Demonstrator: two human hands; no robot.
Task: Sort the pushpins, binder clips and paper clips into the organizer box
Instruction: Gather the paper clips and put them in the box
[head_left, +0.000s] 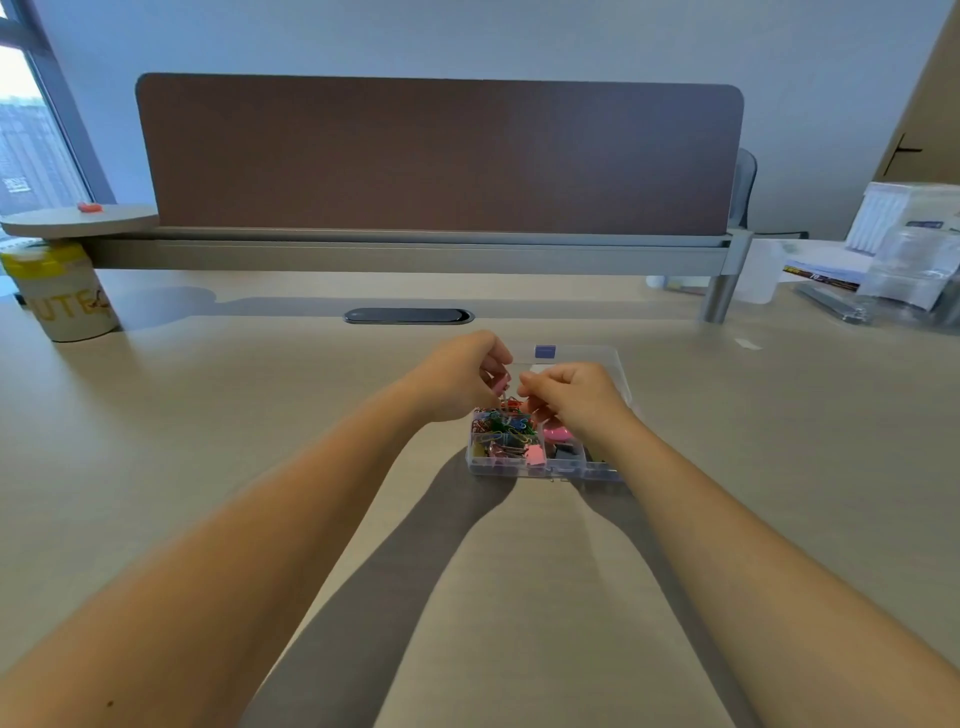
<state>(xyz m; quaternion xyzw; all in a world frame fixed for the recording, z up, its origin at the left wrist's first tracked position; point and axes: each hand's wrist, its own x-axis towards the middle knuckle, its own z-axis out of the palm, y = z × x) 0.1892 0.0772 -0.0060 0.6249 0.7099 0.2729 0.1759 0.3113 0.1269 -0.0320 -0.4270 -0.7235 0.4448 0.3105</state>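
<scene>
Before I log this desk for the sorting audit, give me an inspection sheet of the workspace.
Surface: pale wooden desk.
Job's things: clear plastic organizer box holding tangled coloured paper clips and pink binder clips.
Clutter: white-and-yellow cup, stacked packages.
Hands: left hand pinches a small pink clip; right hand pinches something small, unclear.
Cables: nothing seen; grey oval cable port.
Surroundings: brown divider panel, window.
</scene>
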